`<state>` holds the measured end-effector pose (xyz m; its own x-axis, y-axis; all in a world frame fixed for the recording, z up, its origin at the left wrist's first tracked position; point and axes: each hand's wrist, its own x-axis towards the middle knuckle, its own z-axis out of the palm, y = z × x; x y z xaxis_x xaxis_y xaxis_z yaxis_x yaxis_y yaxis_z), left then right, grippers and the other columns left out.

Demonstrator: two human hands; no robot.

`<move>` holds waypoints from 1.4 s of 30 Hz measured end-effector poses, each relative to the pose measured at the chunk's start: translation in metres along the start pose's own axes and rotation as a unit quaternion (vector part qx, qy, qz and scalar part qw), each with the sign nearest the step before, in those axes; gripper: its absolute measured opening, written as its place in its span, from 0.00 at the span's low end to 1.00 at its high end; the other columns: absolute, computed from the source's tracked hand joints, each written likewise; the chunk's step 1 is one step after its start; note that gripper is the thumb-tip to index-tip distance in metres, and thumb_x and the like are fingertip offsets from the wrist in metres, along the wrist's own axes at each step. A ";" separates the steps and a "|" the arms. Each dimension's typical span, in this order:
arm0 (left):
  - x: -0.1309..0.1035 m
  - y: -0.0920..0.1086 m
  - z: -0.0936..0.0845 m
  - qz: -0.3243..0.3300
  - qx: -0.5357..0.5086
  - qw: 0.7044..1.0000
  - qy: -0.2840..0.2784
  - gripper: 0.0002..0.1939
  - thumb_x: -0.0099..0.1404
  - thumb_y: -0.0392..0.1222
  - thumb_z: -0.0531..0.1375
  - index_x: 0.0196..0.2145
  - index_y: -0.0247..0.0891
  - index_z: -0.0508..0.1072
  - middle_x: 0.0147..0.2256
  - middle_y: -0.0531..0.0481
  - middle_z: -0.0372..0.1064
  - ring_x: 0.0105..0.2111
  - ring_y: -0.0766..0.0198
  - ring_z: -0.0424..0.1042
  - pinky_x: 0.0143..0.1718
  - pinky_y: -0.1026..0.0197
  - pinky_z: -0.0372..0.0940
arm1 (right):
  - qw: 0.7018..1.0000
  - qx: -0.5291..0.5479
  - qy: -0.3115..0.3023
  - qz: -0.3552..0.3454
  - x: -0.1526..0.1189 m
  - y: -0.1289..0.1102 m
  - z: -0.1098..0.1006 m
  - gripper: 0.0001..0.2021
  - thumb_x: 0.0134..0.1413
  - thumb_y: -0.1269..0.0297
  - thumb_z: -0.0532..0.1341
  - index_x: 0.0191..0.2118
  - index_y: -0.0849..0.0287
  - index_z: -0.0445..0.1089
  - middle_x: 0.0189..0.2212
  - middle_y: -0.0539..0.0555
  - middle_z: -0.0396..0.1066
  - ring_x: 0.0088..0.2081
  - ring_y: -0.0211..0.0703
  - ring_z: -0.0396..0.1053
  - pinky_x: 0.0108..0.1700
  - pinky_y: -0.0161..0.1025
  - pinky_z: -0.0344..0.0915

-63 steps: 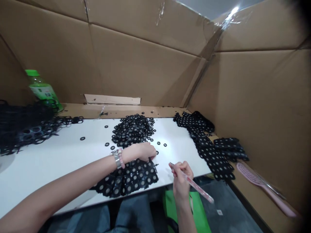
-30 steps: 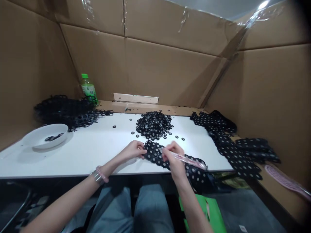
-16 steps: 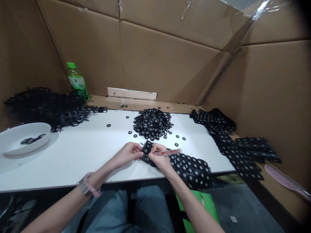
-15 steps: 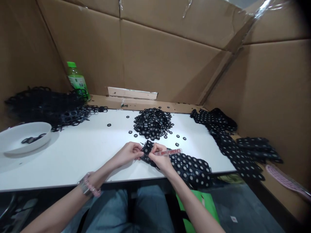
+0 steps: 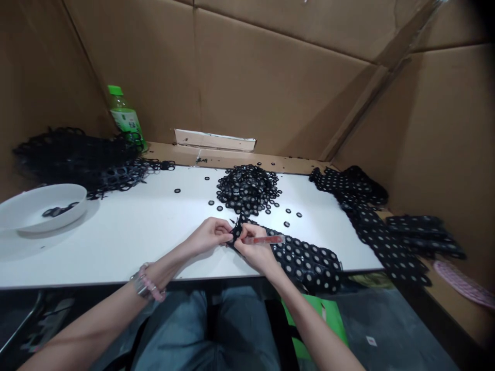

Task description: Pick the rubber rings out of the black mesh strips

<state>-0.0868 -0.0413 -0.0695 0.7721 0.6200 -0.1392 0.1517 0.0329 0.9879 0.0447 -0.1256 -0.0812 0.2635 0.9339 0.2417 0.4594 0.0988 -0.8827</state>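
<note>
A black sheet set with rows of pale-centred discs [image 5: 309, 262] lies across the front of the white table, its right end at the edge. My left hand [image 5: 211, 236] pinches the sheet's left end between thumb and fingers. Close beside it, my right hand [image 5: 258, 250] is closed around a slim clear-and-red pen-like tool [image 5: 274, 239], its tip hidden by the fingers at the sheet. Just beyond both hands rises a heap of small black discs with pale centres [image 5: 247, 188], with several loose discs around it.
At left stand a white bowl [image 5: 58, 219] with a few dark pieces, a tangle of black ring-holed strips [image 5: 85, 159] and a green-capped bottle [image 5: 126, 116]. More dotted black sheets [image 5: 371, 232] hang over the right edge. Cardboard walls [image 5: 270, 77] surround the table.
The view has shifted slightly, so the table items appear a little higher and farther right. Both hands keep their grip at the sheet's left end, with only slight finger movement.
</note>
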 end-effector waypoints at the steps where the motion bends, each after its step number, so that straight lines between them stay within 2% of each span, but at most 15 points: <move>1: 0.000 -0.001 0.000 -0.001 -0.008 1.000 -0.003 0.08 0.46 0.37 0.62 0.25 0.30 0.69 0.19 0.53 0.66 0.20 0.70 0.64 0.24 0.67 0.58 | 1.000 -0.020 0.006 -0.005 -0.001 0.000 0.002 0.09 0.36 0.73 0.55 0.16 0.58 0.53 0.14 0.43 0.53 0.18 0.32 0.51 0.21 0.31 0.48; 5: 0.000 -0.002 0.000 -0.003 -0.026 1.000 -0.007 0.10 0.46 0.39 0.63 0.25 0.30 0.69 0.19 0.53 0.66 0.20 0.70 0.64 0.23 0.68 0.58 | 0.999 -0.033 0.014 -0.010 -0.001 0.001 0.002 0.09 0.35 0.73 0.55 0.16 0.58 0.52 0.14 0.43 0.52 0.18 0.32 0.51 0.21 0.31 0.48; 8: -0.002 0.000 0.000 -0.006 -0.002 1.000 -0.008 0.10 0.48 0.41 0.63 0.25 0.31 0.68 0.19 0.53 0.65 0.19 0.71 0.63 0.23 0.68 0.58 | 0.997 0.063 -0.029 0.017 0.005 0.002 -0.008 0.09 0.34 0.73 0.55 0.16 0.58 0.53 0.13 0.43 0.53 0.17 0.32 0.51 0.20 0.31 0.48; 10: -0.002 0.002 0.000 -0.009 0.033 0.999 -0.019 0.10 0.50 0.41 0.61 0.26 0.31 0.68 0.19 0.54 0.65 0.20 0.70 0.63 0.23 0.68 0.57 | 0.986 0.155 -0.044 0.051 0.010 0.003 -0.017 0.09 0.34 0.73 0.55 0.16 0.57 0.53 0.13 0.43 0.55 0.16 0.31 0.53 0.19 0.31 0.47; 12: 0.002 0.003 -0.001 -0.025 0.069 0.997 -0.038 0.11 0.52 0.44 0.60 0.27 0.32 0.67 0.19 0.54 0.63 0.19 0.69 0.64 0.21 0.68 0.56 | 0.973 0.215 -0.031 0.072 0.015 0.004 -0.024 0.09 0.34 0.73 0.55 0.16 0.57 0.52 0.12 0.43 0.56 0.15 0.31 0.54 0.19 0.30 0.47; 14: 0.008 0.004 -0.002 -0.034 0.116 0.991 -0.050 0.13 0.54 0.48 0.58 0.26 0.33 0.66 0.17 0.55 0.62 0.18 0.68 0.64 0.18 0.68 0.53 | 0.971 0.227 -0.013 0.073 0.018 0.006 -0.026 0.09 0.33 0.73 0.55 0.15 0.57 0.52 0.11 0.43 0.57 0.15 0.32 0.54 0.19 0.30 0.47; 18: 0.021 0.007 -0.005 0.016 0.210 0.976 -0.051 0.16 0.55 0.48 0.56 0.18 0.34 0.63 0.14 0.55 0.58 0.16 0.70 0.57 0.18 0.67 0.49 | 0.975 0.214 0.008 0.065 0.017 0.009 -0.022 0.08 0.34 0.72 0.56 0.16 0.57 0.53 0.12 0.43 0.59 0.16 0.33 0.55 0.20 0.31 0.49; 21: 0.022 0.008 -0.007 0.030 0.204 0.976 -0.064 0.14 0.56 0.45 0.55 0.19 0.34 0.63 0.17 0.56 0.56 0.18 0.70 0.54 0.19 0.67 0.48 | 0.979 0.189 0.043 0.066 0.014 0.011 -0.020 0.08 0.35 0.73 0.56 0.17 0.57 0.54 0.13 0.43 0.58 0.17 0.33 0.55 0.21 0.31 0.50; 25: 0.016 0.007 -0.007 0.039 0.190 0.980 -0.056 0.13 0.58 0.45 0.53 0.20 0.35 0.60 0.19 0.57 0.51 0.20 0.70 0.51 0.21 0.67 0.48 | 0.987 0.148 0.028 0.059 0.013 0.013 -0.020 0.09 0.35 0.74 0.56 0.16 0.57 0.55 0.13 0.44 0.59 0.18 0.34 0.58 0.21 0.32 0.51; 29: 0.014 0.006 -0.006 0.042 0.185 0.980 -0.057 0.13 0.59 0.46 0.52 0.23 0.35 0.62 0.20 0.56 0.52 0.22 0.69 0.52 0.23 0.67 0.51 | 0.984 0.164 0.004 0.071 0.014 0.013 -0.020 0.08 0.35 0.74 0.56 0.17 0.57 0.55 0.14 0.45 0.61 0.18 0.35 0.59 0.21 0.31 0.52; 33: 0.014 0.003 -0.006 0.038 0.204 0.977 -0.049 0.14 0.60 0.47 0.51 0.23 0.35 0.63 0.21 0.55 0.54 0.23 0.67 0.55 0.25 0.67 0.53 | 0.984 0.165 0.000 0.073 0.014 0.011 -0.020 0.08 0.35 0.74 0.56 0.17 0.57 0.55 0.13 0.44 0.58 0.17 0.34 0.56 0.21 0.31 0.51; 37: 0.014 -0.001 -0.006 0.038 0.206 0.977 -0.037 0.13 0.60 0.46 0.51 0.26 0.34 0.66 0.21 0.54 0.57 0.23 0.67 0.57 0.26 0.67 0.54 | 0.995 0.087 0.006 0.043 0.013 0.008 -0.017 0.08 0.35 0.73 0.56 0.16 0.57 0.54 0.14 0.44 0.56 0.17 0.33 0.53 0.20 0.31 0.49; 42: 0.012 0.001 -0.002 0.042 0.160 0.986 -0.038 0.12 0.60 0.45 0.52 0.28 0.33 0.67 0.20 0.55 0.57 0.22 0.69 0.56 0.24 0.67 0.53 | 1.000 0.011 0.016 -0.005 0.011 0.007 -0.010 0.09 0.37 0.73 0.55 0.16 0.57 0.54 0.13 0.44 0.54 0.17 0.32 0.52 0.20 0.31 0.49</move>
<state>-0.0790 -0.0322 -0.0704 0.8325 0.5489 -0.0748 0.2625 -0.2719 0.9258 0.0595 -0.1179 -0.0809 0.2866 0.9209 0.2642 0.4435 0.1169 -0.8886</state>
